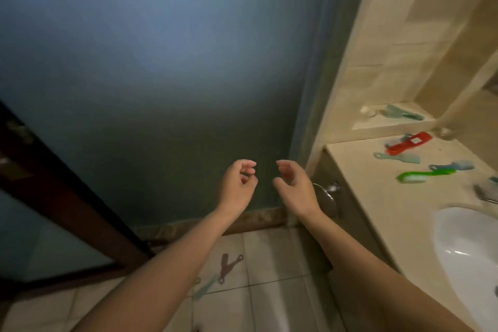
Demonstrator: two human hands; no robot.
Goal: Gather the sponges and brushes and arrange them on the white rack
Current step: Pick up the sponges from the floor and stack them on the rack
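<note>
Both hands hang loosely curled and empty — left hand (238,183), right hand (295,186) — raised before reaching. The green-handled scrubbing brush (415,176) lies on the beige stone worktop (377,197), well right; no white rack shows.

Glossy white sink (458,240), smooth beige stone counter (382,197).

Left of the beige surface (382,197) stands a frosted blue panel (151,67), a white sink (463,245) sunk into the surface's near right, tiled floor (269,299) below.
</note>
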